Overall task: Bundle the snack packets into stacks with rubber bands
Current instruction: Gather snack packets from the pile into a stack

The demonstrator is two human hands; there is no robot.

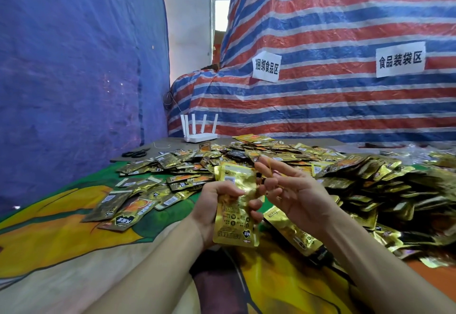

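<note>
The stack of snack packets point(235, 215) stands upright in the left hand point(217, 205). That hand's grip is closed round the middle of the stack, thumb on the near face and fingertips curled over the right edge. The packets are thin gold foil pouches, so I judge them light, soft and slippery against one another. A stack will likely fan out or slide unless it is squeezed across its flat faces near the middle, where a band would also sit best. The stack's long axis runs from the person outward: the sealed bottom edge points back toward the wrist, and the top edge tilts away toward the heap. Just right of the stack, the right hand point(291, 190) hovers with its fingers spread and half bent. Its grip is wide and has no packet in it. A rubber band may be stretched over those fingers, but it is too thin to tell. Beyond and to the right of the stack lies the big heap of loose packets point(283, 158) on the cloth-covered desk point(61, 227). Far beyond the stack to the left are scissors point(137, 152) and a white router point(199, 131).
</note>
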